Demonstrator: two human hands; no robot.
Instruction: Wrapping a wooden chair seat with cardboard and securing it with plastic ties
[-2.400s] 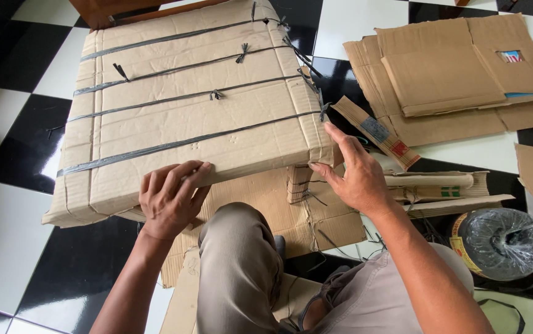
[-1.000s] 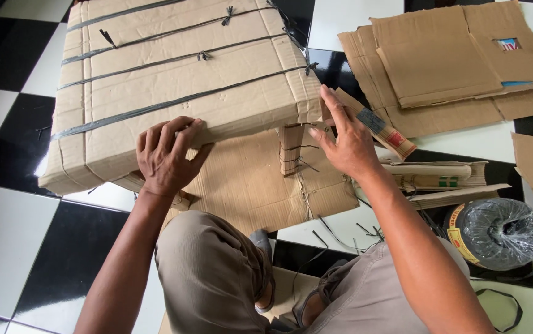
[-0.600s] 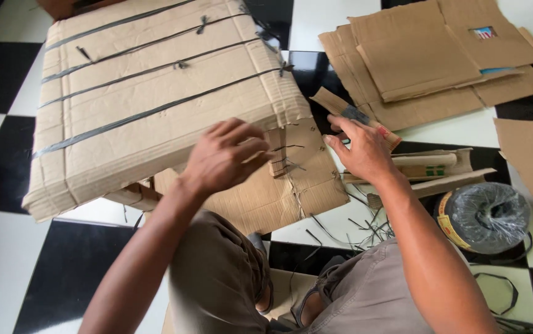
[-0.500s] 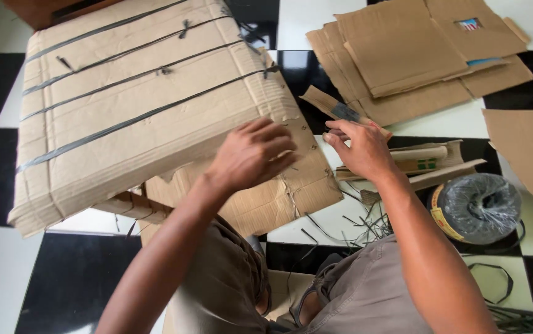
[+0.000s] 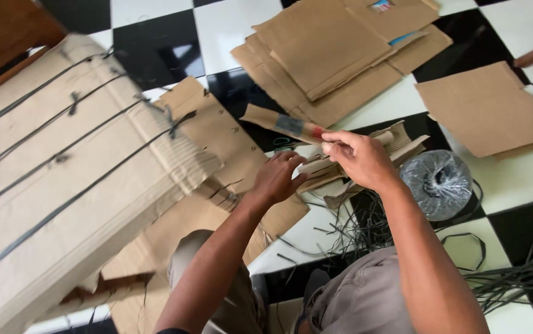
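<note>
1 strapped cardboard bundle (image 5: 62, 185) lies left; left hand (image 5: 279, 179) and right hand (image 5: 359, 161) grip folded cardboard strips (image 5: 334, 167), unbundled.

left hand (image 5: 277, 179) curled, right hand (image 5: 359, 159) gripping

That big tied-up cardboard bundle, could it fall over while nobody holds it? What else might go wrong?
It might. The strapped bundle sits tilted with neither hand on it, so it could slide onto the person's leg. Both the left hand and right hand grip folded cardboard pieces, whose edges may cut fingers. Loose black straps lie underneath and could snag.
</note>
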